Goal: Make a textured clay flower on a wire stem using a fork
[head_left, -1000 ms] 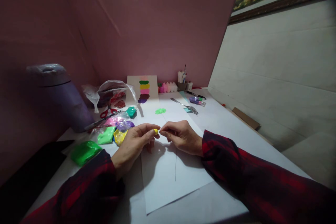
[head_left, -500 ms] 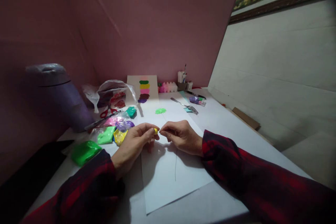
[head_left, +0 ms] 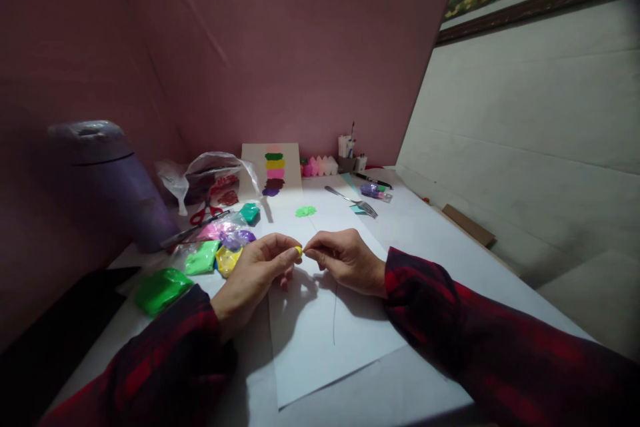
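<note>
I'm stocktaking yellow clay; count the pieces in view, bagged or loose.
2: a small yellow piece in the left hand, and a yellow packet between the light green packet and that hand. More may be hidden.

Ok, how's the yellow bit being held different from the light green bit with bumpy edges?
The yellow bit is pinched in the left grip; the green bit lies farther off, unheld. What shows of the yellow bit looks smooth; the green bit looks bumpy. The yellow bit is partly hidden; the green bit isn't. Both are brightly coloured.
</note>
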`<act>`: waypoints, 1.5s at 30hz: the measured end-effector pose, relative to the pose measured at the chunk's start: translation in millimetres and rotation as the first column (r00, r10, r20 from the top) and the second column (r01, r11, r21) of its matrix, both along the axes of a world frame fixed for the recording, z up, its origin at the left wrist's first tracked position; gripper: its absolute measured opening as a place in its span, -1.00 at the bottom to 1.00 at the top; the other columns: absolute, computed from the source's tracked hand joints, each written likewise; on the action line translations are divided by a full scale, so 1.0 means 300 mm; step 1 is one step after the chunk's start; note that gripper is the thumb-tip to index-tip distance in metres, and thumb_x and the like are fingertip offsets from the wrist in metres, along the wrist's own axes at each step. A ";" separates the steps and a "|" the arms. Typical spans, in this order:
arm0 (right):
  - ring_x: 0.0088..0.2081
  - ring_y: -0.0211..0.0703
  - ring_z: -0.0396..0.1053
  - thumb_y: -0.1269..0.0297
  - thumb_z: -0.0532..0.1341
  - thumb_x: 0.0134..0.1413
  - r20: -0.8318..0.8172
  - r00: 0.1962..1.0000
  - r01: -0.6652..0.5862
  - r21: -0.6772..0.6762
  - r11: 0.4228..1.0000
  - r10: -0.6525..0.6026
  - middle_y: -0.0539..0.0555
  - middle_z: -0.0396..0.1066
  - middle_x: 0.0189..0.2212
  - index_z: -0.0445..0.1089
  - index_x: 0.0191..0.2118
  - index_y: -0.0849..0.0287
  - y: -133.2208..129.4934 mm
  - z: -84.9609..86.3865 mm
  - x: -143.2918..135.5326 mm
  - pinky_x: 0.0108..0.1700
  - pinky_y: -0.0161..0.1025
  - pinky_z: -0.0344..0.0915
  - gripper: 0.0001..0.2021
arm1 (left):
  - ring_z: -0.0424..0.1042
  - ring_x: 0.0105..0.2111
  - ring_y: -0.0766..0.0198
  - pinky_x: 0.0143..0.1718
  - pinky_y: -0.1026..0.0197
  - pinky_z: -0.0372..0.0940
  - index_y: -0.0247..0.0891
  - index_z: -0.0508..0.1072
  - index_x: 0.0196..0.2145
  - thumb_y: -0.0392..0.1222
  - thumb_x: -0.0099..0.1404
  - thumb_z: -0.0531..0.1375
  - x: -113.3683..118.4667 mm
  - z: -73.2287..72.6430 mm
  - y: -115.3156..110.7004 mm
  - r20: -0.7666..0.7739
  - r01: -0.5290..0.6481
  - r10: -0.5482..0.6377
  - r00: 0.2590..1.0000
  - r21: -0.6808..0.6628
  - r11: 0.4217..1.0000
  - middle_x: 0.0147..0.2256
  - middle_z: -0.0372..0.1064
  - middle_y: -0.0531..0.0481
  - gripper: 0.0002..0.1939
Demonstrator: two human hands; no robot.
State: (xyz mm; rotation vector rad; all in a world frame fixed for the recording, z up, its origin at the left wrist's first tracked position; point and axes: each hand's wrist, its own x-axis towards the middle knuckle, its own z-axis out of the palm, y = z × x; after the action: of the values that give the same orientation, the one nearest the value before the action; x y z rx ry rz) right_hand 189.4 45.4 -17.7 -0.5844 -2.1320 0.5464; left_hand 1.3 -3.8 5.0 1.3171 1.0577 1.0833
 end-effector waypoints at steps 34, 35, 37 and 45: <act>-0.53 -0.32 0.29 0.38 0.22 0.20 -0.005 1.000 -0.003 0.010 1.000 0.003 -0.03 0.40 -0.58 0.48 -0.30 0.24 0.000 0.002 -0.003 -0.44 -0.37 0.24 -0.90 | 0.26 -0.57 0.41 -0.52 0.32 0.15 -0.32 0.47 -0.28 -0.06 0.03 0.39 -0.005 0.001 0.004 0.028 -0.002 0.003 1.000 -0.013 1.000 -0.53 0.35 0.09 -0.64; -0.54 -0.32 0.29 0.38 0.22 0.20 -0.003 1.000 -0.002 0.009 1.000 0.002 -0.03 0.40 -0.58 0.48 -0.30 0.24 0.000 0.001 -0.003 -0.44 -0.37 0.24 -0.90 | 0.26 -0.57 0.41 -0.52 0.32 0.15 -0.32 0.47 -0.29 -0.06 0.03 0.39 -0.004 0.001 0.004 0.029 -0.001 0.002 1.000 -0.015 1.000 -0.52 0.35 0.09 -0.64; -0.54 -0.32 0.29 0.38 0.22 0.20 0.000 1.000 0.001 0.007 1.000 -0.001 -0.03 0.40 -0.58 0.49 -0.30 0.24 0.001 0.001 -0.002 -0.45 -0.37 0.23 -0.90 | 0.27 -0.57 0.41 -0.52 0.32 0.16 -0.32 0.47 -0.29 -0.05 0.03 0.40 -0.002 0.000 0.005 0.027 -0.003 0.003 1.000 -0.020 1.000 -0.51 0.36 0.08 -0.64; -0.54 -0.33 0.29 0.40 0.22 0.18 0.002 1.000 0.004 0.001 1.000 -0.004 -0.03 0.40 -0.59 0.49 -0.31 0.26 -0.001 0.005 0.002 -0.44 -0.37 0.23 -0.90 | 0.25 -0.57 0.40 -0.53 0.32 0.17 -0.32 0.43 -0.30 0.01 0.03 0.40 -0.002 0.002 0.000 0.030 -0.022 0.023 0.999 -0.027 0.999 -0.55 0.31 0.10 -0.59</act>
State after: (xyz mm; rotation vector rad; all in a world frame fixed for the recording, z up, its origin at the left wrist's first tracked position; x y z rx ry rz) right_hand 190.1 45.2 -16.1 -0.5891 -2.1324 0.5432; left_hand 0.6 -3.9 5.5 1.2668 1.0634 1.0988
